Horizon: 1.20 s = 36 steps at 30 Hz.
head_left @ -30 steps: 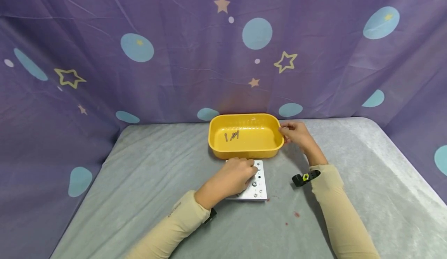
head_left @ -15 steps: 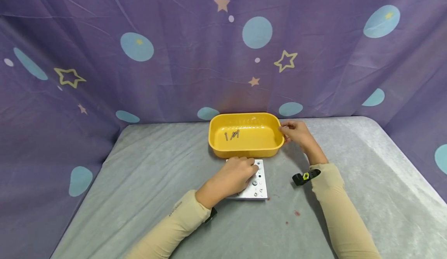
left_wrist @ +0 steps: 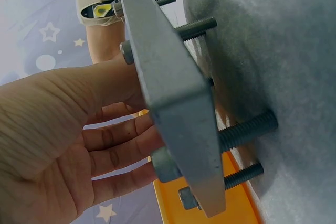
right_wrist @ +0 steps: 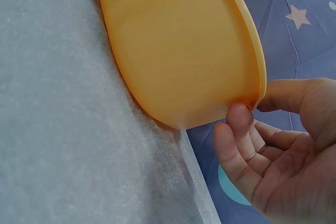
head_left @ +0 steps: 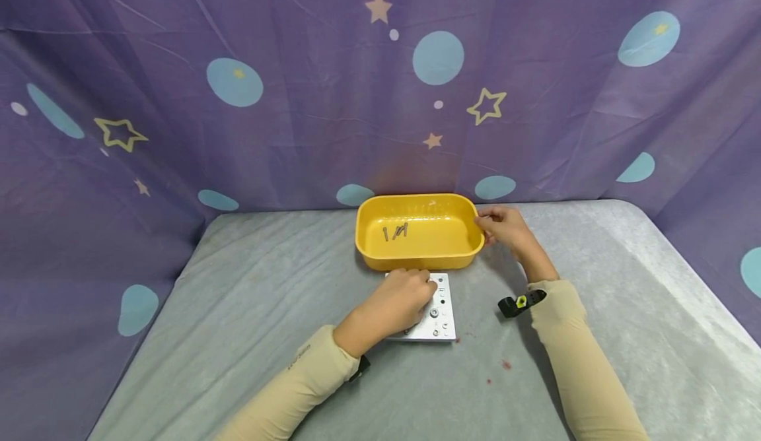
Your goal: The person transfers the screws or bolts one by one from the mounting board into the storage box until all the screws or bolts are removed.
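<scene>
In the head view my left hand (head_left: pixel 401 299) lies over the left part of a silver metal plate (head_left: pixel 441 325), holding it with curled fingers. Its fingertips are hidden behind the plate in the left wrist view. Several bolts (left_wrist: pixel 247 129) pass through the plate, their threaded ends sticking out underneath, where some reach the cloth. Beyond the plate stands a yellow tray (head_left: pixel 419 263) with several small screws (head_left: pixel 398 232) lying in its left half. My right hand (head_left: pixel 502 226) pinches the tray's right rim, thumb at the edge and fingers against the outside wall.
A grey cloth (head_left: pixel 267 282) covers the table, with small red marks (head_left: pixel 507 365) right of the plate. Behind the table hangs a purple curtain (head_left: pixel 333 98). A black wrist camera (head_left: pixel 511 305) sits at the right cuff.
</scene>
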{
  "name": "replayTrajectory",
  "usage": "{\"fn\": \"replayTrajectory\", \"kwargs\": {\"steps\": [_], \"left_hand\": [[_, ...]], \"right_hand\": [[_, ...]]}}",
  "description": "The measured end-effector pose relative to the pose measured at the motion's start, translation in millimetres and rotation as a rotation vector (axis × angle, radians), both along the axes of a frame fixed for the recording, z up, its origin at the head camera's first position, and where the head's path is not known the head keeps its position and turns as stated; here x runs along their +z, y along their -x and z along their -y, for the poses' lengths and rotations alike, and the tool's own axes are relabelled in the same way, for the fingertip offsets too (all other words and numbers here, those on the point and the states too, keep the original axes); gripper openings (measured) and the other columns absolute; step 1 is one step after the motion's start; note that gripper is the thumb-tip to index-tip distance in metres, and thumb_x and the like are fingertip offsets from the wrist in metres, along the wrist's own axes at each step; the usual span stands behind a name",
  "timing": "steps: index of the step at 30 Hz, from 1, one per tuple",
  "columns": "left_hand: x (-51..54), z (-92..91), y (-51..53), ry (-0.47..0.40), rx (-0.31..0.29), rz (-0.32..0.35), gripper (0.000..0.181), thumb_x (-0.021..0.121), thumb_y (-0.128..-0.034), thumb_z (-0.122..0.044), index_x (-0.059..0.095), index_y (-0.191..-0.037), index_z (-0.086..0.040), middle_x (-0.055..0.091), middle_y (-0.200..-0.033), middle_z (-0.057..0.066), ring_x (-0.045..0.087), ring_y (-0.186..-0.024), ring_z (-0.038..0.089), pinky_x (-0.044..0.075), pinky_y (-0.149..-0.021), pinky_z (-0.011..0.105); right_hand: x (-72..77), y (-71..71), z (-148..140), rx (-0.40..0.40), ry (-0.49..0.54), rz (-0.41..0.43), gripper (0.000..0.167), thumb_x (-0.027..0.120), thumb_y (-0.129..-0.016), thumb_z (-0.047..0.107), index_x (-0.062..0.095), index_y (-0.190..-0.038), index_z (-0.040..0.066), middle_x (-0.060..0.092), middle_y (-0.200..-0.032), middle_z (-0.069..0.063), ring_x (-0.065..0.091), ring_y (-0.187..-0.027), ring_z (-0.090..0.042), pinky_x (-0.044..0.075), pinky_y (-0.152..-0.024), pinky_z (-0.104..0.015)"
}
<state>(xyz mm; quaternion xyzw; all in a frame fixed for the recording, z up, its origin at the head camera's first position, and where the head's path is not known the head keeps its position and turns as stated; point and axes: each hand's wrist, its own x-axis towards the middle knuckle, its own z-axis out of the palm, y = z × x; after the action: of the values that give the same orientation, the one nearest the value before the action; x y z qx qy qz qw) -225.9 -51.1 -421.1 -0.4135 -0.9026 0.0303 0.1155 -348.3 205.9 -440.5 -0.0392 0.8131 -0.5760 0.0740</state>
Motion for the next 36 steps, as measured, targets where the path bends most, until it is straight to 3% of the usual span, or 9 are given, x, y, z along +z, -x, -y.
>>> {"fn": "replayTrajectory", "kwargs": {"steps": [29,36], "left_hand": [[1.7,0.2,-0.8,0.02,0.01,0.026,0.005,0.072,-0.088,-0.014,0.073,-0.092,-0.013,0.065,-0.087,0.0,0.062,-0.073,0.016,0.049,-0.062,0.029],[0.9,1.1,-0.3,0.013,0.004,0.015,0.002,0.073,-0.0878,-0.014,0.071,-0.09,-0.014,0.064,-0.086,0.0,0.061,-0.069,0.015,0.048,-0.06,0.029]], "right_hand": [[-1.0,5.4,-1.3,0.004,-0.038,0.046,0.043,0.056,-0.103,0.014,0.053,-0.134,-0.016,0.065,-0.09,-0.011,0.059,-0.065,-0.008,0.059,-0.065,-0.031],[8.5,-1.3,0.3,0.008,-0.03,0.052,0.043,0.056,-0.103,0.014,0.054,-0.133,-0.015,0.066,-0.096,-0.017,0.059,-0.066,-0.008,0.06,-0.067,-0.032]]}}
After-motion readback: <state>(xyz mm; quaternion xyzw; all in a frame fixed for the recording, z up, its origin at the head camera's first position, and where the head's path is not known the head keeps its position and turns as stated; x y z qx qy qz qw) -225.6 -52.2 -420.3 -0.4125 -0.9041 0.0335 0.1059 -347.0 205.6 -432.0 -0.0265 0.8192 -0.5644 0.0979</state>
